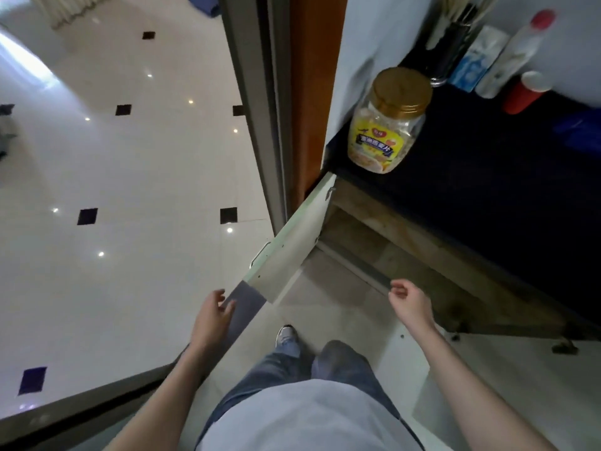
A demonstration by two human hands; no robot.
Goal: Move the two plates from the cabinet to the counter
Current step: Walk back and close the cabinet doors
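Note:
I look down at a low cabinet point(383, 229) under a dark counter point(487, 177). Its left door point(292, 252) stands swung open toward me, and a second door point(520, 369) lies open at the lower right. My left hand point(213, 315) hovers by the lower corner of the left door, fingers apart, holding nothing. My right hand point(408, 301) hangs in front of the cabinet opening with loosely curled fingers and nothing in it. No plates show; the inside of the cabinet is dim and mostly hidden.
On the counter stand a clear jar with a gold lid point(388, 120), a red cup point(527, 92), a white bottle with a red cap point(517, 50), a carton point(478, 60) and a dark utensil holder point(455, 43). A sliding door frame point(257, 109) and orange post point(313, 92) rise at left.

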